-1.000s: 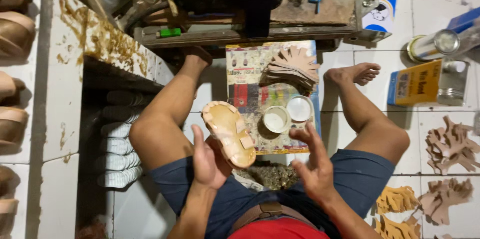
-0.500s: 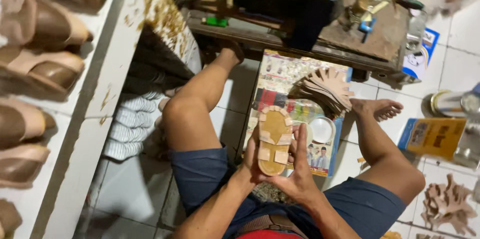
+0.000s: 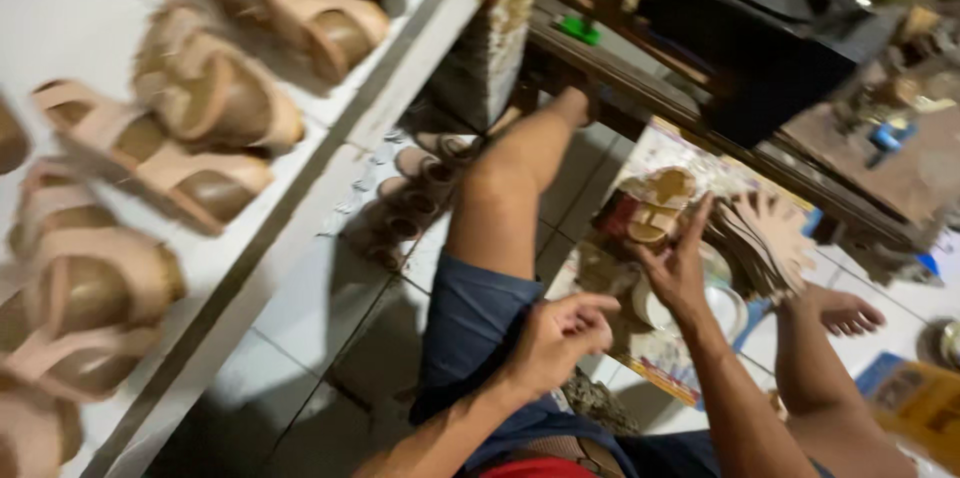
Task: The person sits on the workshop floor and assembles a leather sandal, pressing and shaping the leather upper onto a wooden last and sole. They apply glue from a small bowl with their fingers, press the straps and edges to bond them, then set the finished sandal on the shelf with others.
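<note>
Between my knees, over the printed paper sheet (image 3: 668, 370) spread on the floor tiles, my right hand (image 3: 678, 268) holds a tan sandal sole (image 3: 655, 206) up at arm's reach — fingers spread along its far edge, thumb against the near side, so it is gripped across its width rather than pinched at a tip. Held that way, its upper face is turned toward me, which I judge suits inspection of the surface. My left hand (image 3: 556, 336) hangs free above my left thigh, fingers loosely curled and the forefinger extended; it holds nothing. As to the sole itself: it is blurred, but I can make out a rounded outline, a pale tan rim and darker brown patches across the middle; whether those are straps or glue I cannot tell. Just below it sit two white bowls (image 3: 722, 306) on the paper, close enough for either hand, and beside them a fanned stack of cut brown pieces (image 3: 772, 238), laid overlapping so that each can be lifted singly. To my left, a white shelf (image 3: 300, 208) carries a row of finished sandals (image 3: 160, 163) with beige straps, set side by side — apart from the work area, probably to keep them out of the mess. More sandals (image 3: 420, 198) lie under the shelf. A dark workbench (image 3: 800, 58) stands beyond my feet.
</note>
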Tool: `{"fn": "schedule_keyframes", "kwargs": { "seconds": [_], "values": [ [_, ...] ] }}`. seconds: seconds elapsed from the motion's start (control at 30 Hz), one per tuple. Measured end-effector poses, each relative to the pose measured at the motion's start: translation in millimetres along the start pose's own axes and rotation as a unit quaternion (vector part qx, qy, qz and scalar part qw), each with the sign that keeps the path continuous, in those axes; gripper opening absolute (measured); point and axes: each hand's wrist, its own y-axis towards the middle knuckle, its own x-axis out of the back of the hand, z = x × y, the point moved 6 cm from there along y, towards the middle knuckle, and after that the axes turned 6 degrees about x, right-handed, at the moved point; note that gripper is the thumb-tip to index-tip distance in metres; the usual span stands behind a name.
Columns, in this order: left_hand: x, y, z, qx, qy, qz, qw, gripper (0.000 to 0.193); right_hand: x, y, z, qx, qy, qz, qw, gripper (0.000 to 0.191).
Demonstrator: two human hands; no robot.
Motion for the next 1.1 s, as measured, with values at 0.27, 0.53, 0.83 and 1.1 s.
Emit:
{"fn": "schedule_keyframes", "kwargs": {
  "seconds": [0.27, 0.53, 0.83, 1.1],
  "values": [
    [14, -38, -39, 0.003, -0.004, -0.026, 1.0, 0.028, -8, 24, 1, 0.099, -0.285, 0.019, 0.953, 0.128],
    [31, -22, -48, -0.066, -0.068, -0.02, 0.995, 0.033, -6, 26, -7, 0.069, -0.336, 0.017, 0.939, 0.13],
    [95, -38, -89, -0.114, -0.146, -0.197, 0.963, 0.033, 40, -49, -20, -0.056, -0.215, -0.107, 0.969, 0.087],
    [-42, -51, -121, -0.277, 0.058, -0.036, 0.958, 0.086, -33, -109, 89, 0.021, 0.152, -0.12, 0.981, 0.082]
  ]
}}
